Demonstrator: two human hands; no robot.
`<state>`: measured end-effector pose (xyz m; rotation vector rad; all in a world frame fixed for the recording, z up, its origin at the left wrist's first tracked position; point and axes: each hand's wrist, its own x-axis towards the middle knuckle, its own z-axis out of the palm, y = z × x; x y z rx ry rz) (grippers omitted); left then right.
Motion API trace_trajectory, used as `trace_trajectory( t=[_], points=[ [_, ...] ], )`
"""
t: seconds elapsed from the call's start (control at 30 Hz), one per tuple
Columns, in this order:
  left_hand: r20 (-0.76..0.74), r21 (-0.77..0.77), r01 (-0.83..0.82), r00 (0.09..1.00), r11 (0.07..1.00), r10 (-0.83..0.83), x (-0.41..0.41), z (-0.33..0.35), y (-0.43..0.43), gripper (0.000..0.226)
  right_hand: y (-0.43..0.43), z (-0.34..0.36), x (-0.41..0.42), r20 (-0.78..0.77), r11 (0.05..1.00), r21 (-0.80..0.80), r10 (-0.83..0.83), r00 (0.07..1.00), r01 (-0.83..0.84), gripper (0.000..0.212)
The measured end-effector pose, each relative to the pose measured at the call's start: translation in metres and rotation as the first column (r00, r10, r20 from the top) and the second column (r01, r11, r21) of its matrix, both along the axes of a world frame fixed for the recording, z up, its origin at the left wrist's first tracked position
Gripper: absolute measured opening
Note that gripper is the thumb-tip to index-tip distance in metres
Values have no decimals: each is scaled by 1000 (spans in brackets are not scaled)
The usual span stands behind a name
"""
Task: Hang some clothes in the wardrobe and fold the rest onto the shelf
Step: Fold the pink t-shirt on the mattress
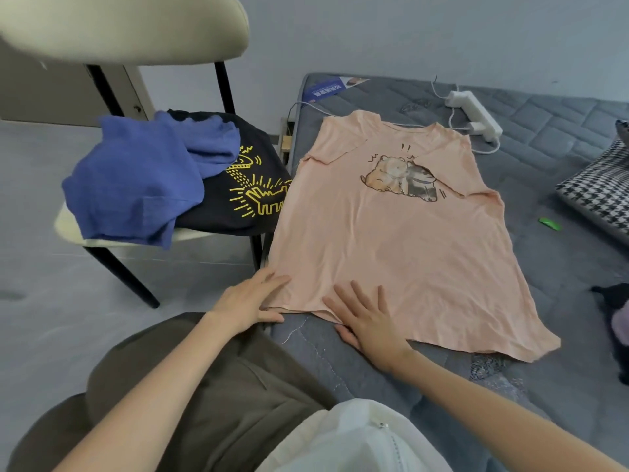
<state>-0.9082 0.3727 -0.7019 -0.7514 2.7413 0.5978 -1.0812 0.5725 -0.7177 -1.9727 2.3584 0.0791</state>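
Chair (pixel 72 229) with clothes (pixel 136 185) beside peach shirt (pixel 391 253); power strip (pixel 474 114), perhaps clip (pixel 549 223), nearby.

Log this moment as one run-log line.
peach T-shirt: flat on bed | left hand: on hem corner | right hand: flat on hem

cream chair (pixel 136 25), grey quilted mattress (pixel 561 267), white power strip (pixel 474 114), houndstooth cushion (pixel 599 189), small green object (pixel 548 223)
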Motion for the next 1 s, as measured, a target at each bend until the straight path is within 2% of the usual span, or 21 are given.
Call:
trace_trajectory(
  t=[0.07,0.13,0.23,0.33,0.43,0.5,0.57,0.63,0.8,1.0],
  points=[
    [-86,-114,-3,996,993,-7,-1,1,7,57,-1,-2,5,-75,984,-169,39,996,-51,42],
    [-123,-196,17,992,980,-42,-5,2,17,44,-1,-3,5,-89,962,-257,68,994,-89,41],
    [-155,-259,98,978,961,-142,-11,1,31,34,-1,-3,1,67,929,-368,59,996,-30,27],
    [-171,-296,146,964,944,-202,-18,-1,37,20,-2,0,-5,204,944,-326,17,979,52,15],
    [-131,-322,144,972,936,-195,-23,2,38,15,-1,4,-10,305,969,-218,-46,951,116,42],
    [-118,-300,110,981,947,-151,-25,5,37,14,0,7,-12,340,964,-241,-22,940,110,36],
    [-122,-278,83,985,957,-121,-24,9,35,14,4,10,-12,307,962,-269,42,951,45,18],
    [-141,-267,74,983,961,-115,-21,12,32,14,8,12,-14,262,963,-270,78,962,-4,13],
    [-136,-272,127,976,954,-169,-14,12,25,12,12,15,-16,340,955,-251,-68,938,160,20],
    [-142,-287,40,986,957,-84,-10,10,23,6,0,22,-6,240,976,-204,122,963,-73,20]
  ],
)
